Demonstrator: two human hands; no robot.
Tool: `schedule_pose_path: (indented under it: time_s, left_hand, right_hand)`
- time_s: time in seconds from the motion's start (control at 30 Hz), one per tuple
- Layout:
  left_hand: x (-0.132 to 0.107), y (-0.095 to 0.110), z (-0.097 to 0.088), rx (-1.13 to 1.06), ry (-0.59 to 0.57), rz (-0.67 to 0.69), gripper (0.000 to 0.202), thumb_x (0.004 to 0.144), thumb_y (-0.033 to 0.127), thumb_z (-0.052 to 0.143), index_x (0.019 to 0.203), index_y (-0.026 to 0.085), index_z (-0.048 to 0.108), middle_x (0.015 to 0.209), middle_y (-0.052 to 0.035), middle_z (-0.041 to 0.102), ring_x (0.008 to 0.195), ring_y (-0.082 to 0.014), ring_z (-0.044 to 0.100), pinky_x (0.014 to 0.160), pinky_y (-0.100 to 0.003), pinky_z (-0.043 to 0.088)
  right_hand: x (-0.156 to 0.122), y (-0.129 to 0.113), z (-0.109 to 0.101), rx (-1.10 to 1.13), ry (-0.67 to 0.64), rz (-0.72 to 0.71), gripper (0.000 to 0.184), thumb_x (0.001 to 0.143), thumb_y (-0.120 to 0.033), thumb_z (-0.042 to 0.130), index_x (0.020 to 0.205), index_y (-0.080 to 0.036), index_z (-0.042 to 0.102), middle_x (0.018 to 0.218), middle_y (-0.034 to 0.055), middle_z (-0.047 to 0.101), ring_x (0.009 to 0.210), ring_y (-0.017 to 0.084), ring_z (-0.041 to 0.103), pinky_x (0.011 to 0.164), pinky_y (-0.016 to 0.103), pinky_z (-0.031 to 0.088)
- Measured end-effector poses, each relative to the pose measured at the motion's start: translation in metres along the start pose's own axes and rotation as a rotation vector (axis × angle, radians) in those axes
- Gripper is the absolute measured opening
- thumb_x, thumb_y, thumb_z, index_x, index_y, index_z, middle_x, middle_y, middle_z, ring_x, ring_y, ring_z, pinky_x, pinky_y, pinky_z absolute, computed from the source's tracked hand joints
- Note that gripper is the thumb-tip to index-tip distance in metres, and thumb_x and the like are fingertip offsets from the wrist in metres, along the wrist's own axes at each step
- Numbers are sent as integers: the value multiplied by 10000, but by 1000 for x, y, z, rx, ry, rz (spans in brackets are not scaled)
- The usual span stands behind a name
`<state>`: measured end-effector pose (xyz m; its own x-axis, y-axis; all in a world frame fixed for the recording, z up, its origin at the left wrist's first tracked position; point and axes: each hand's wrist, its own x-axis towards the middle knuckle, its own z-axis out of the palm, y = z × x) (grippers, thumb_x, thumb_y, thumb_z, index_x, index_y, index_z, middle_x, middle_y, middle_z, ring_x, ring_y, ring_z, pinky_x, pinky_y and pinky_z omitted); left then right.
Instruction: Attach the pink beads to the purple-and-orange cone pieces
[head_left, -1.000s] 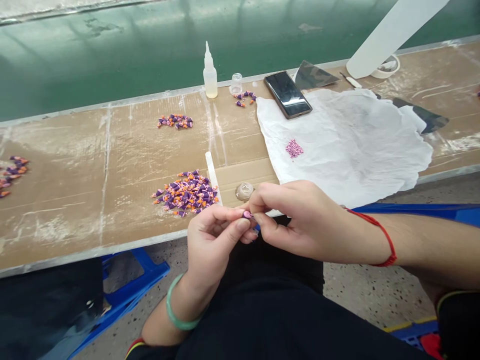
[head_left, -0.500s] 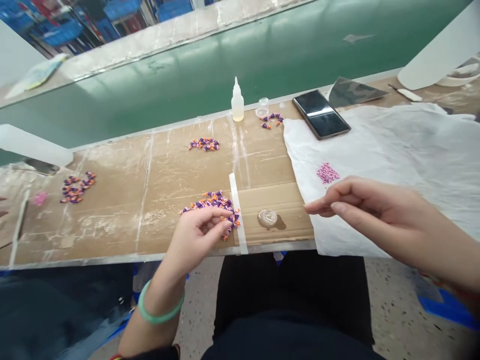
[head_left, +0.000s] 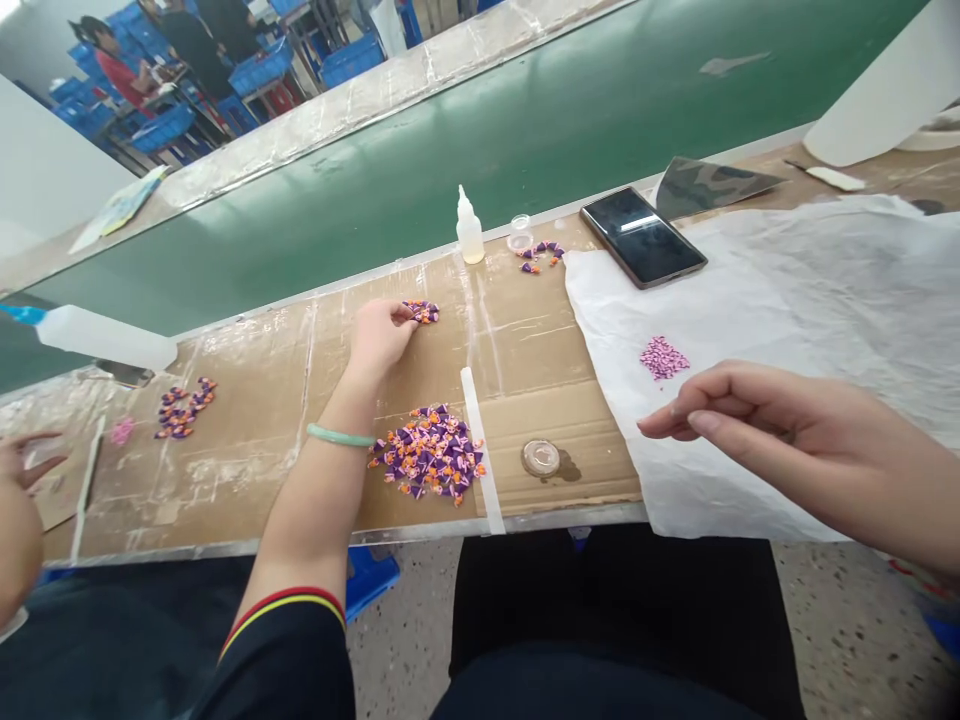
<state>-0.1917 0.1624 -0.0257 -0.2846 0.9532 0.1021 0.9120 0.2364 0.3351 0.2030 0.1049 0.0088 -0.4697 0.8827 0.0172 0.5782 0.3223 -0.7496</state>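
The person's left hand reaches across the cardboard-covered worktop to a small cluster of purple-and-orange cone-shaped pieces, its fingertips at the cluster's edge. The grip there looks drawn together, but the fingers hide whether it is pinching a piece, so I cannot tell. The right hand hangs over a crumpled white paper sheet, its grip loosely spread and empty, just beside a patch of loose pink granules. A much larger heap of the same pieces lies just beside the left forearm, so a careless sideways sweep of that arm could scatter it. A low pass of the right hand could drag the granules across the creased paper. The narrow squeeze bottle of pale liquid stands near the worktop's far edge, where a knock could tip it. The round clear dollop sits on a stained patch of cardboard, and pieces pushed into it might stick or get marked. A co-worker's hand works at the far left, close enough for reaches to clash
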Motion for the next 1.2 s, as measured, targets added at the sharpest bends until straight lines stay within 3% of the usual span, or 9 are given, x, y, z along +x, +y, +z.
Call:
schedule_pose_path:
  time_s: [0.13, 0.3, 0.43, 0.5, 0.63, 0.77, 0.87, 0.97, 1.2]
  left_hand:
    - [1, 5, 1, 45, -6, 7, 58, 764, 190, 685, 805, 163, 719, 952, -113, 744, 983, -294, 653, 906, -412, 485]
    - [-18, 16, -14, -48, 21, -21, 97, 768, 169, 653, 854, 147, 692, 872, -77, 710, 840, -221, 623, 825, -363, 490]
    - [-52, 34, -36, -405, 45, -55, 241, 761, 205, 704, 998, 168, 716, 929, -47, 726, 790, -167, 605, 787, -323, 492]
    - [-71, 39, -45, -569, -28, -119, 151, 778, 254, 730, 908, 178, 737, 919, -31, 731, 809, -153, 603, 792, -320, 485]
    - [-112, 45, -52, -711, -32, -105, 75, 711, 189, 784, 758, 239, 752, 778, 29, 688, 762, -130, 584, 697, -270, 442]
    - [-154, 52, -52, -839, -73, -303, 102, 687, 250, 802, 762, 290, 746, 735, 14, 681, 648, -152, 583, 553, -264, 447]
    - [-179, 58, -51, -798, -168, -232, 105, 680, 316, 812, 724, 296, 718, 716, 8, 672, 571, -160, 565, 472, -258, 431]
    - [-196, 66, -46, -800, -225, -134, 94, 744, 330, 759, 706, 288, 683, 699, 9, 640, 588, -163, 558, 491, -255, 435]
    - [-209, 80, -21, -873, -359, 155, 70, 815, 203, 696, 754, 232, 678, 660, -7, 635, 546, -137, 560, 498, -225, 446]
  right_hand:
    - [-2, 3, -3, 11, 22, 28, 368, 883, -603, 525, 823, -271, 672, 889, 22, 793, 775, 280, 742, 546, 366, 537]
    - [-3, 1, -8, 3, 42, 40, 343, 872, -575, 541, 814, -261, 664, 867, 28, 788, 779, 281, 741, 628, 397, 536]
    - [0, 6, -15, -8, 100, 7, 247, 907, -428, 541, 851, -231, 678, 889, 56, 768, 817, 238, 720, 708, 371, 518]
    - [3, 18, -17, -103, 132, -65, 218, 921, -344, 509, 849, -213, 667, 879, 70, 737, 791, 217, 680, 689, 356, 490]
    - [10, 48, -15, -351, 102, -129, 157, 894, -235, 495, 835, -195, 634, 889, 92, 670, 853, 239, 621, 742, 380, 470]
    - [13, 59, -1, -318, 41, -106, 98, 869, -183, 543, 807, -187, 620, 843, 77, 648, 836, 227, 601, 766, 375, 470]
    - [17, 57, 10, -324, 86, -96, 83, 859, -157, 555, 810, -172, 621, 847, 84, 644, 847, 232, 594, 790, 383, 467]
    - [21, 56, 16, -327, 101, -82, 86, 846, -143, 563, 788, -168, 621, 835, 81, 645, 839, 227, 590, 789, 376, 457]
    - [26, 55, 25, -342, 157, -31, 108, 820, -143, 562, 724, -188, 581, 786, 70, 644, 798, 221, 585, 760, 359, 448]
